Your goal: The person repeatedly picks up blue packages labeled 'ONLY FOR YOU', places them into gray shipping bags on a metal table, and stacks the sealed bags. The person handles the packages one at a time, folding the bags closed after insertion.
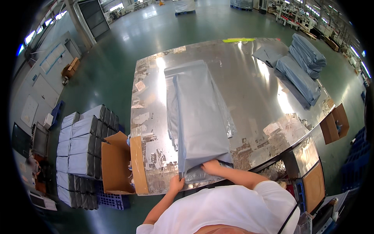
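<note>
A long grey plastic bag (202, 117) lies on the metal-topped table in front of me, its near end loose and folded. Clear plastic film (230, 126) shows along its right side and at the near end. My left hand (176, 183) pinches the bag's near left corner at the table edge. At the near end my right hand (211, 167) grips the bag's edge, with some fingertips hidden by the folds.
Several folded grey bundles (298, 78) lie at the table's far right, by scissors (268, 62). An open cardboard box (117, 163) stands left, before stacked grey packages (83, 144) on a blue pallet (111, 199). Another box (335, 124) is beyond the right edge.
</note>
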{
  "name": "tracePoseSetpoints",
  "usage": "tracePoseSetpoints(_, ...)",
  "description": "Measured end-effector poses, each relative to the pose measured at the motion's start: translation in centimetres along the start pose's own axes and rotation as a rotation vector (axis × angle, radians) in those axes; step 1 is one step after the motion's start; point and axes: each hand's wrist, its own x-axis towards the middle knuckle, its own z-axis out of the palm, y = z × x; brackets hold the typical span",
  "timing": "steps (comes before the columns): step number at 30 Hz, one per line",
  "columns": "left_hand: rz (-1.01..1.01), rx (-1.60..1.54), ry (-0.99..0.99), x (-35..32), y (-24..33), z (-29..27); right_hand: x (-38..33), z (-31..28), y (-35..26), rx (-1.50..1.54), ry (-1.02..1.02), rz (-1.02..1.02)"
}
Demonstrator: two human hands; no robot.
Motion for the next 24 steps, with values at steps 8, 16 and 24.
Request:
tracePoseSetpoints(8,-0.123,-0.391,-0.013,-0.5,-0.5,-0.7,4.9,1.2,2.5,0.007,0.113,0.032)
tracePoseSetpoints(16,-0.339,-0.939,-0.18,-3.5,0.9,-3.0,-4.6,-0.6,-0.8,0.393,0.095,0.259)
tracePoseSetpoints(24,-0.204,-0.903,-0.307,-2.6,-0.4,-3.0,-0.2,5.7,-11.5,0.906,0.231,-0.003)
